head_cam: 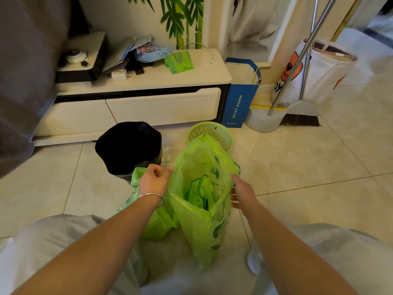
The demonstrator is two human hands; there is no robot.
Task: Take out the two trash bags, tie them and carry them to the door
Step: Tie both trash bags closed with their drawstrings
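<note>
While the person's knees are filling the bottom corners of the view, both hands are working at an open green bag [202,220] that is standing on the floor tiles [308,167] between them. The left hand [153,181] is pinching the bag's left rim with curled fingers, and the right hand [242,195] is lying against the right rim with fingers only loosely bent; whether it is truly gripping the plastic is hard to tell. Inside the bag, crumpled green plastic is showing, but anything deeper is hidden. A second green bag [157,222] is sitting just left of the open bag, largely covered by the left forearm, so whether it is tied cannot be told. Beyond the open bag, a green basket [210,135] is standing with its near side hidden by the bag's top. Left of the basket, a bin [127,145] with a black liner is standing, its base hidden behind the left hand and second bag. Behind the bin, a low white cabinet [138,105] is running along the wall, its left end cut off by something grey.
</note>
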